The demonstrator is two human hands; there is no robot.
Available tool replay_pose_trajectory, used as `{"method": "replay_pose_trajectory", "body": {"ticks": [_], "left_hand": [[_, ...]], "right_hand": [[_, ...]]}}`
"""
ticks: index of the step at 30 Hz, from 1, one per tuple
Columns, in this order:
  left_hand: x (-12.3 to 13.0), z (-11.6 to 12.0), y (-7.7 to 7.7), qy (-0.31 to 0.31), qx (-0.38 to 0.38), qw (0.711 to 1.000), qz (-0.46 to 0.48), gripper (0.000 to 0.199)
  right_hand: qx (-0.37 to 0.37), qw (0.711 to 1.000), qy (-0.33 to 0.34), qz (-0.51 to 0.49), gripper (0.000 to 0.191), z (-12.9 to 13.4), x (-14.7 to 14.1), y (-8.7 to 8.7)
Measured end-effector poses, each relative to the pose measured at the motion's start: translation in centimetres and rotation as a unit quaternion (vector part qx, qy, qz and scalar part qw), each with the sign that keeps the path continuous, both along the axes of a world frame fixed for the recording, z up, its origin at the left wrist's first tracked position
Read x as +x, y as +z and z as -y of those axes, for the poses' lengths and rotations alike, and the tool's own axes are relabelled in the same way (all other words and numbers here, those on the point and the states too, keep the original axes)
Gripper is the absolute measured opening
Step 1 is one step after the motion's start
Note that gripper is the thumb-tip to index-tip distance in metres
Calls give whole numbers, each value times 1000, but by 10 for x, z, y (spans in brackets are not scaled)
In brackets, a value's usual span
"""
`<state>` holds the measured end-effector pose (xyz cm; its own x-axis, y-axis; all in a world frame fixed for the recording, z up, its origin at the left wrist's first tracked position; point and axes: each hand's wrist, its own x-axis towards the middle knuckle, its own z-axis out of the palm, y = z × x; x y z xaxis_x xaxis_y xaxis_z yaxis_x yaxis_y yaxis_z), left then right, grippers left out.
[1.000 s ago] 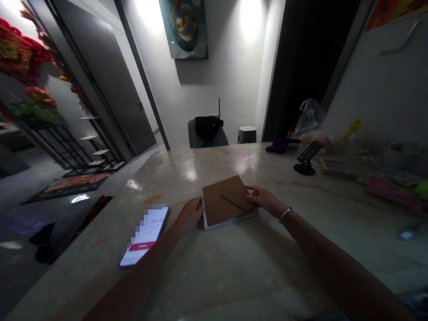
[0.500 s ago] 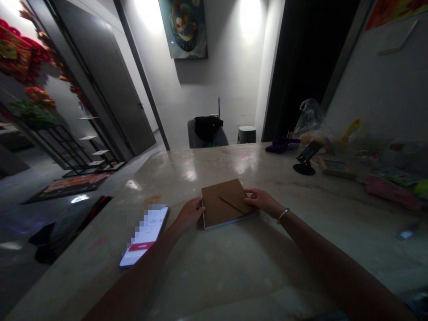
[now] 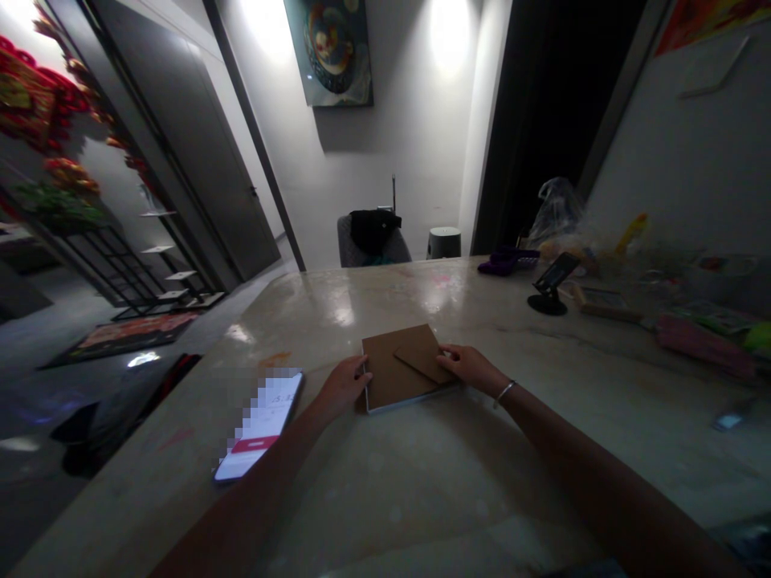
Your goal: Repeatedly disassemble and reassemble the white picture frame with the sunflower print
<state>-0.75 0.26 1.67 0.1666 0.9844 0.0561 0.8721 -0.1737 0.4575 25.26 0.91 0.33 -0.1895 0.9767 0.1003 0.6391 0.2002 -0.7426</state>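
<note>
A flat kraft-brown packet (image 3: pixel 385 373) with a white edge lies on the stone tabletop (image 3: pixel 385 297), and a triangular flap (image 3: pixel 422 356) crosses its right part. My left hand (image 3: pixel 343 388) grips its left edge. My right hand (image 3: pixel 471 368) holds its right side, with the fingers on the flap. To the left of my left forearm lies a lit smartphone (image 3: pixel 259 425), its upper screen pixelated. The packet's underside is hidden.
Toward the right of the table stand a black phone stand (image 3: pixel 548 285), a purple item (image 3: pixel 503 261), a plastic bag (image 3: pixel 557 213) and several cluttered items. The table's left edge drops to a dark floor. A chair (image 3: pixel 373 239) stands beyond the far edge.
The packet has shifted slightly toward me and now lies flatter, with both hands moving along with it. The phone has stayed in place.
</note>
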Motion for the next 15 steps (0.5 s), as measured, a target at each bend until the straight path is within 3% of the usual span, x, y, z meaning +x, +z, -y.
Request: {"method": "replay_pose_trajectory", "body": {"ticks": [4,11,15], "left_hand": [[0,-1,-3,-4,8,1000,-20,42],[-3,-2,-3,-18,10,1000,-12,42],[-4,-1,-3,-39,-11,999,-12,53]], "right_hand": [[-48,997,50,33,42,0,6,3],[-74,971,225,22,57,3,19,16],[-94,964,248,7,60,4,20,17]]}}
